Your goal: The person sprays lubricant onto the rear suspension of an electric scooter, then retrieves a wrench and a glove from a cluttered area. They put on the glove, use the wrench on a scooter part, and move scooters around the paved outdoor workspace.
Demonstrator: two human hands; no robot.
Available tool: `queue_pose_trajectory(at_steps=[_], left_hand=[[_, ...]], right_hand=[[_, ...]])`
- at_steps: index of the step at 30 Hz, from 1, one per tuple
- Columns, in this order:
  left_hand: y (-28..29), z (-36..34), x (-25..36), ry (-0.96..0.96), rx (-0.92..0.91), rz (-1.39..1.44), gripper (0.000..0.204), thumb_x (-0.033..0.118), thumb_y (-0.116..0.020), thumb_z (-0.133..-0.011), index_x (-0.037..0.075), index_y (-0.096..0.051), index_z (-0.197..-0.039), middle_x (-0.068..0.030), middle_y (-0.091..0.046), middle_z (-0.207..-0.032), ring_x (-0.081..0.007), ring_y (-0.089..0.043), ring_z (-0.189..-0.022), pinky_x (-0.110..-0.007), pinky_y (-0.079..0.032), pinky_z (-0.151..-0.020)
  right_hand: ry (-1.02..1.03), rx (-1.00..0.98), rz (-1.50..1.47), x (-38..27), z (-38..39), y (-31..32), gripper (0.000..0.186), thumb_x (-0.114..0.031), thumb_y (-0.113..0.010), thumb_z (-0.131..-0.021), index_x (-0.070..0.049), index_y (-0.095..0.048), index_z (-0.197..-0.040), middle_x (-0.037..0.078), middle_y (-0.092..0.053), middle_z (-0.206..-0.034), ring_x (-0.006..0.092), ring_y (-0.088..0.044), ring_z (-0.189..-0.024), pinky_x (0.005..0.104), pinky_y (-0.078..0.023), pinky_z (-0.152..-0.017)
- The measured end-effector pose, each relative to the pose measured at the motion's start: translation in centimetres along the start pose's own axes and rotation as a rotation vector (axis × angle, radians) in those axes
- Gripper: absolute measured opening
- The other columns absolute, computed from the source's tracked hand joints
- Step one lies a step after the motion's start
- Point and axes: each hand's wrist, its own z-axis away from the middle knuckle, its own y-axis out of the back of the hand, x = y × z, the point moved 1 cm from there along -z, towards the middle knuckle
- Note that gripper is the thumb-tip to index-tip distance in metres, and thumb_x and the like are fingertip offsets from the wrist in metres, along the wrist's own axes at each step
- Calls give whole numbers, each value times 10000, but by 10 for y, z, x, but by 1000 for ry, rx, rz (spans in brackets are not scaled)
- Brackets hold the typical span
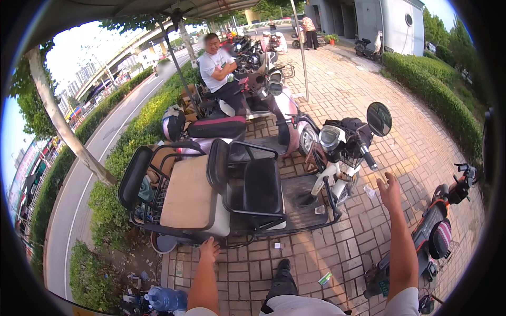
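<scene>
An electric tricycle with a tan-covered rear bench [185, 203] and a black front seat [263, 185] stands sideways before me. My left hand [210, 250] is close to the tricycle's rear lower side, its fingers stretched out and nothing visible in them; I cannot tell whether it touches the body. Off to the right, my right hand [389, 193] hangs in the air with fingers apart and holds nothing. Nearest to it is the black handlebar grip [368, 157], a short gap away. A round mirror [379, 119] rises above the handlebar.
Beyond the tricycle stands a pink scooter [284, 126], with a seated person [215, 68] behind it. At right an orange scooter [421, 224] is parked. A blue water jug [166, 298] lies lower left. A thin pole [301, 52] and hedges [435, 79] edge the paving.
</scene>
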Motion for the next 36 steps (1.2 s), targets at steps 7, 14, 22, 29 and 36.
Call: queue_pose_trajectory(at_steps=[7,14,22,29,36], left_hand=[[-111,-160,167,-355,152,-411,827,563,-654,-759,-76,-457,-1245,-218,-542,-1197,-302,-519,-1098,-378,-419,-902],[-154,-241,220,-465,266,-742,810,418,-832,-601,-128,-528,-1115,-255,-630,-1019,-353,-626,-963,-404,-498,-812],[-191,-212,211,-496,461,-773,751,430,-799,-642,-128,-536,-1071,-286,-602,-1058,-395,-592,-1003,-423,-467,-872],[-179,-230,206,-476,529,-992,839,557,-708,-700,-150,-520,-1111,-310,-572,-1122,-420,-553,-1063,-438,-434,-918],[-198,-200,208,-462,534,-1014,785,543,-700,-717,-133,-540,-1082,-292,-590,-1088,-407,-569,-1032,-432,-438,-901]], right_hand=[[-142,-327,265,8,-89,-54,371,-237,-685,-762,75,-530,-889,168,-608,-706,266,-623,-611,385,-516,-599],[-588,-485,-86,-49,-119,-77,259,-133,-698,-666,56,-553,-767,87,-555,-570,176,-556,-433,316,-445,-399],[-710,-268,-308,-76,-33,-132,208,-189,-665,-764,-20,-566,-834,27,-503,-594,119,-479,-439,292,-393,-416],[-508,-293,-264,-42,7,-166,350,-181,-693,-806,-21,-610,-1106,152,-642,-988,293,-616,-935,375,-477,-854],[-962,-235,-811,-78,0,-157,266,-279,-564,-869,-33,-594,-771,58,-553,-620,191,-544,-584,344,-442,-568]])
